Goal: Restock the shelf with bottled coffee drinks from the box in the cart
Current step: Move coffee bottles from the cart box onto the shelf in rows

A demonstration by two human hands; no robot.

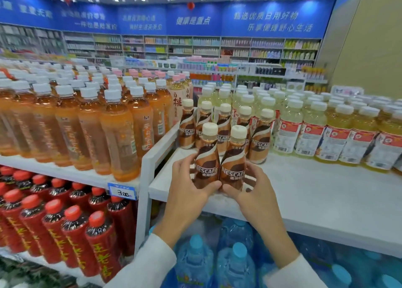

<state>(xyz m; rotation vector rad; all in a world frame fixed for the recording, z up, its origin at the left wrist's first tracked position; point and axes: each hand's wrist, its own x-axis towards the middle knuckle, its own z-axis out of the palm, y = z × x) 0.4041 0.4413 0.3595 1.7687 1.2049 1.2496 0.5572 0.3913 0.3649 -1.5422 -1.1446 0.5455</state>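
Two hands hold two coffee bottles on the white shelf.

The left hand (188, 185) wraps around the left coffee bottle (206, 157), and the right hand (253, 186) wraps around the right coffee bottle (233, 159). The bottles touch, upright, with cream caps. Five more coffee bottles (224, 124) stand just behind on the shelf (304, 192). Orange tea bottles (87, 124) fill the left side, pale yellow drinks (315, 131) the right.

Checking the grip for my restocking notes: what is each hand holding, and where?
Left hand grips the left Nescafe bottle's lower body; right hand grips the right Nescafe bottle's lower body.
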